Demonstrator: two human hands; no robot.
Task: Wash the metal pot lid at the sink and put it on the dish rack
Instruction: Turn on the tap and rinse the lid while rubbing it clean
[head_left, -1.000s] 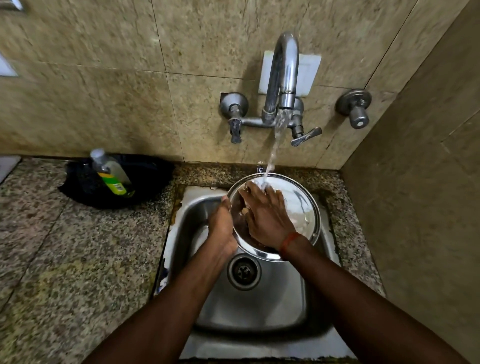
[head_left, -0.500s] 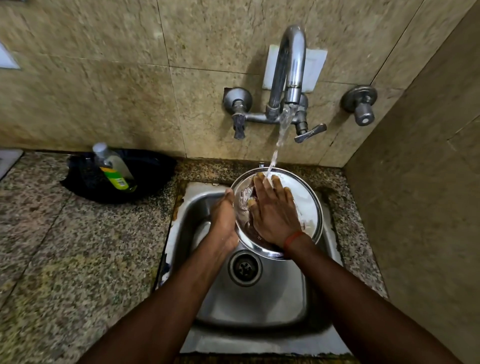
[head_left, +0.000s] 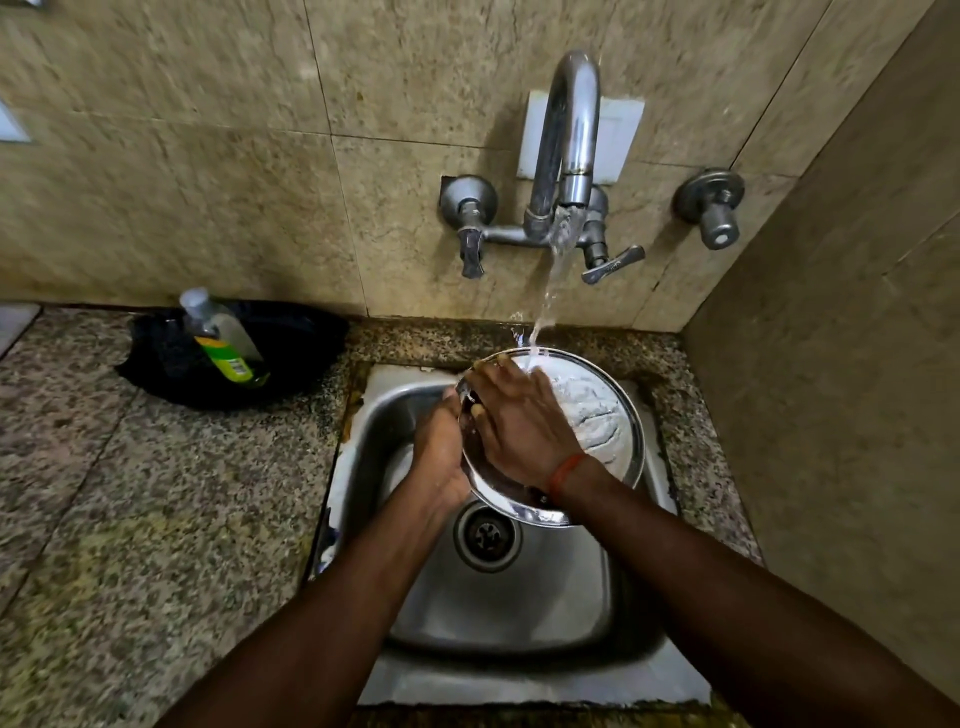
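Two walls (head_left: 208, 156) meeting in a corner at the right are faced with beige stone tiles, and a speckled granite counter (head_left: 130, 519) (mottled grey and tan) is laid beneath them.

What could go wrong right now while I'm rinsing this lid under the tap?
The wet lid is held at its edge only by the left hand, so it may slip into the sink. Water hitting its tilted face near the right hand may splash onto the counter.
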